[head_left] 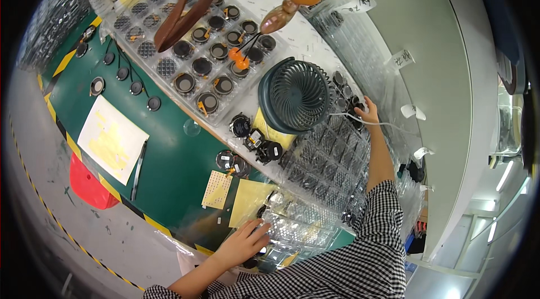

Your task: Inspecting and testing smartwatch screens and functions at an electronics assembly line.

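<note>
Half open, empty left hand [247,241] meets tray edge [281,220]—right hand [368,113], hold unclear, curls at part [355,108].

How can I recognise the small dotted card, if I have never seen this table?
Start from the dark fan, then move down and left to the green surface. There, above the left hand in the picture, lies the small cream card, just left of a larger plain yellow sheet. Unlike that sheet, it carries rows of tiny dots.

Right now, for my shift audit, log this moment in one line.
left hand: open, at clear tray | right hand: at black parts | fan: left of right hand
</note>
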`<act>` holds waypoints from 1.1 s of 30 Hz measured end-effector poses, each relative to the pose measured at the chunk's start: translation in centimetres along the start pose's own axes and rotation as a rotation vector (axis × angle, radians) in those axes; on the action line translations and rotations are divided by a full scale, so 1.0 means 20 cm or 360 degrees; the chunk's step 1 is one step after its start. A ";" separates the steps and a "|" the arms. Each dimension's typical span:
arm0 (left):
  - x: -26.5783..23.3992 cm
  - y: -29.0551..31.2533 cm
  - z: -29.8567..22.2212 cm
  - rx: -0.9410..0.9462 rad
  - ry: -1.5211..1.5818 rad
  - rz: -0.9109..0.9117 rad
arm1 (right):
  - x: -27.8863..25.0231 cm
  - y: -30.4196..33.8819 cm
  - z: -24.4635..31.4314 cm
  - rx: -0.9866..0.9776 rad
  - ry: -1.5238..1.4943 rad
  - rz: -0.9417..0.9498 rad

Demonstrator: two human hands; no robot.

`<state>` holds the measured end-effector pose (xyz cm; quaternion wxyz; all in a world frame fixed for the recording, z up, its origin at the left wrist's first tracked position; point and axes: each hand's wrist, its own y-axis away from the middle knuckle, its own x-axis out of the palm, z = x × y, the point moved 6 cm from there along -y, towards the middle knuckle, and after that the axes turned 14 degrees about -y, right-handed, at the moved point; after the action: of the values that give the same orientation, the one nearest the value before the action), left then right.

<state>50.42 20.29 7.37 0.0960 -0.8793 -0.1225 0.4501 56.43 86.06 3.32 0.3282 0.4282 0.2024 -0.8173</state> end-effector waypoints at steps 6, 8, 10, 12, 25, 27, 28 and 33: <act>0.05 -0.01 -0.03 -0.0002 -0.0031 -0.0049 | -0.09 0.12 0.13 -0.0181 0.0260 -0.0309; 0.06 0.00 -0.02 -0.0074 -0.0011 -0.0086 | 0.05 0.26 0.36 -0.0324 0.0012 -0.0324; 0.07 -0.02 -0.03 -0.0100 0.0088 -0.0099 | 0.04 0.48 0.54 -0.0244 -0.0165 -0.0310; 0.04 0.04 -0.02 -0.0207 0.0189 -0.0042 | 0.19 0.74 0.99 -0.0196 -0.0437 -0.0278; -0.25 0.82 0.25 -0.1225 -0.0282 -0.0362 | 1.17 2.11 2.27 -0.0239 -0.0958 0.0709; -0.26 0.98 0.27 -0.1418 -0.0324 -0.0347 | 1.29 2.11 2.28 -0.0281 -0.0875 0.0696; -0.26 1.06 0.29 -0.1578 -0.0275 -0.0405 | 1.31 2.11 2.28 -0.0293 -0.0842 0.0652; -0.10 1.36 0.45 -0.2367 0.1130 -0.1231 | 1.42 2.10 2.27 -0.0354 -0.0619 0.0666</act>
<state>45.48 -5.75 -3.76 -0.3196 -0.6988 -0.6311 -0.1058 48.59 18.48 2.62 0.5669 0.2577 0.1316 -0.7713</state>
